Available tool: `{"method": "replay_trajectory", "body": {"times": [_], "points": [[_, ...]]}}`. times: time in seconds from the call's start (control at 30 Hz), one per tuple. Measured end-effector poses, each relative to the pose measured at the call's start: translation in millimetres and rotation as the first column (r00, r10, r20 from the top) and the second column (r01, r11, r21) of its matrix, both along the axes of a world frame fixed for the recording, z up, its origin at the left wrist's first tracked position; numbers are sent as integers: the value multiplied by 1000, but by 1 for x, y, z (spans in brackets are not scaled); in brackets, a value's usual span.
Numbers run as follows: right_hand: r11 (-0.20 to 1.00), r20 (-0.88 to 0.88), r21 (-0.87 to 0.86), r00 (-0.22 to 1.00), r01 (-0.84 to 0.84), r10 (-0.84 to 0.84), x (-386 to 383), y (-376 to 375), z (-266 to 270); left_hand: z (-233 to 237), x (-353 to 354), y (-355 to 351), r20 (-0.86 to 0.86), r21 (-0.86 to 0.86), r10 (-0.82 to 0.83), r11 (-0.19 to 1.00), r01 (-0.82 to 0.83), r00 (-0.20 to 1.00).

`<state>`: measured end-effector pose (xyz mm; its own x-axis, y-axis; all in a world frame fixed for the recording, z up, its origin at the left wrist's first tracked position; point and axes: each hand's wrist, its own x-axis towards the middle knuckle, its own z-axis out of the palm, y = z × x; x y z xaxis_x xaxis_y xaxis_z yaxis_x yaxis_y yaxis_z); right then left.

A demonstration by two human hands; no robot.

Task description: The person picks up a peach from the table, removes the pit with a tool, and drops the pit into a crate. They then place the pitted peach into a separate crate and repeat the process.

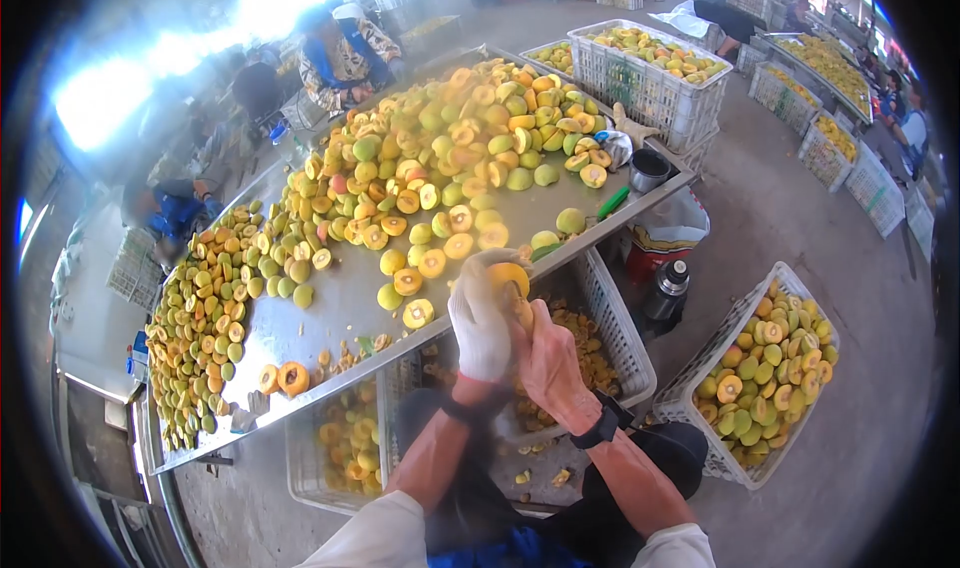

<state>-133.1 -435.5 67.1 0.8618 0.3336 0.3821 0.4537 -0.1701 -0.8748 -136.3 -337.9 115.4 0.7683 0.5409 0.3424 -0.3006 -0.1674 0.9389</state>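
My left hand [478, 318], in a white glove, holds a cut yellow peach [510, 280] just in front of the metal table's near edge. Close against it, my bare right hand [556, 358] is closed with its fingers up to the peach; what it grips is hidden. Halved peaches with orange flesh and green-yellow skin lie in a large heap [440, 148] on the metal table [350, 298]. Beneath my hands stands a crate [622, 343] with small yellow-brown pieces in it.
A crate of peach halves [770, 368] stands on the floor at right. A green-handled knife [613, 202], a dark cup [650, 168] and a glove [632, 126] lie by the table's right edge. A thermos [667, 288] stands below. Another person [345, 58] sits across the table.
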Motion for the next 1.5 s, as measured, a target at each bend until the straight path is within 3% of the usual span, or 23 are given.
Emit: {"method": "replay_trajectory", "body": {"times": [0.07, 0.17, 0.23, 0.37, 0.43, 0.5, 0.57, 0.67, 0.77, 0.87, 0.93, 1.03, 1.07, 1.1, 1.17, 1.27, 1.33, 1.4, 1.5], "points": [[1000, -100, 5, 995, -10, 10, 0, -2, -5, 2, -2, -5, -10, -24, 8, 1000, -8, 1000], [999, 20, 30, 999, -45, 44, 1, -9, 0, -3, -2, -8, -20, 55, 30, 998, -29, 999], [992, 5, 41, 993, -116, 116, 5, -13, -1, -4, 1, -7, -8, 149, 47, 988, -45, 999], [970, -124, 66, 963, -232, 239, 7, -27, 12, 10, 5, -14, -14, -11, -26, 1000, 26, 1000], [946, 6, 140, 956, -291, 293, 12, -24, 0, 6, 4, -12, -52, -70, -74, 995, 71, 996], [893, -205, 246, 881, -376, 427, 12, -29, 0, 2, 3, -7, -75, -94, -126, 989, 119, 989], [815, -642, 423, 504, -396, 578, 11, -40, 17, -3, 4, -1, -94, -117, -174, 980, 163, 980], [804, -703, 452, 401, -387, 588, 11, -45, 25, -10, 6, 5, -136, -184, -222, 963, 196, 965], [872, -719, 319, 505, -370, 477, 9, -45, 23, -18, 12, 4, -198, -329, -270, 924, 195, 942], [899, -482, 124, 766, -420, 424, 13, -45, -2, -34, 22, 9, -195, -518, -362, 827, 218, 911], [898, -392, 55, 818, -436, 421, 8, -48, -1, -35, 27, 11, -159, -695, -418, 691, 200, 894], [946, -205, 1, 926, -325, 318, 1, -47, -8, -27, 28, 12, -82, -722, -384, 659, 211, 920], [964, -132, 0, 955, -267, 264, 1, -47, -11, -26, 26, 12, -38, -663, -349, 710, 237, 936], [957, -213, -132, 950, -258, 227, 5, -52, -5, -25, 22, 15, 5, -595, -317, 762, 257, 949], [967, -66, -225, 992, -123, 111, 8, -56, 5, -7, 12, 19, -35, -622, -203, 771, 138, 979], [937, 95, -349, 995, 6, 29, 9, -57, 14, 20, -16, 55, -95, -249, -98, 966, 72, 991], [936, 142, -349, 990, 45, 5, 7, -53, 19, 35, -42, 82, -97, -154, 16, 988, -30, 995], [936, 135, -351, 991, 33, 16, 8, -47, 16, 42, -81, 117, -131, 94, 114, 990, -103, 985], [932, 145, -361, 989, 18, 37, 4, -42, 23, 30, -142, 168, -252, 410, 306, 893, -185, 918]]}}
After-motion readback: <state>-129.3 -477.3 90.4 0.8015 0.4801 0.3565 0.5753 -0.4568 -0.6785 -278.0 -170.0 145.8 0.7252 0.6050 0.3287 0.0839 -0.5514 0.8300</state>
